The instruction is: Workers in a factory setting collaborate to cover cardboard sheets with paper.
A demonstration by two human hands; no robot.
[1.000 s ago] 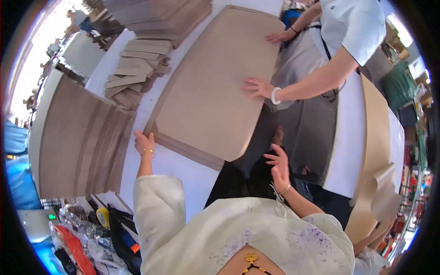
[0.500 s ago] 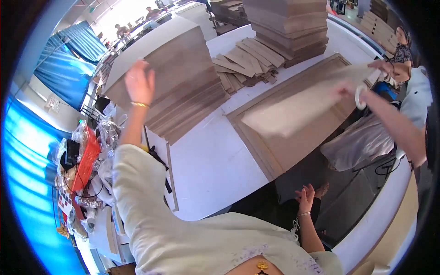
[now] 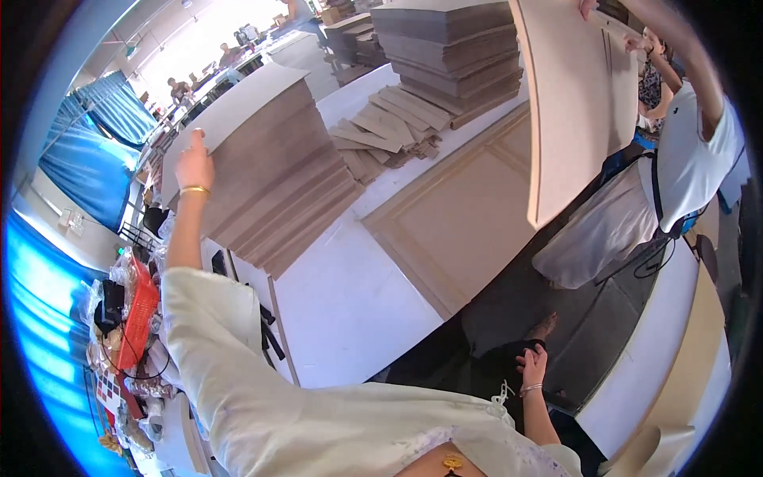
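My left hand (image 3: 195,165), a gold bangle on its wrist, is raised at the near left edge of a tall stack of brown boards (image 3: 274,171). One finger stretches out over the pale top sheet; whether the hand touches it I cannot tell. Low on the right, my right hand (image 3: 533,369) hangs beside the table with loosely bent, parted fingers and nothing in it. A co-worker at the right holds up a large pale board (image 3: 563,111), tilted nearly upright. Beneath it, a framed brown panel (image 3: 469,215) lies on the white table (image 3: 350,298).
Loose cardboard strips (image 3: 389,127) lie between the tall stack and a second board stack (image 3: 453,60). A red basket (image 3: 140,314) and plastic-wrapped items crowd the left. A person in a light top (image 3: 691,151) stands close at the right, by a plastic-covered bundle (image 3: 592,234).
The co-worker has lifted the pale board off the framed panel and tilted it up. The view has shifted right. My left hand stays by the stack, its fingers more bent.
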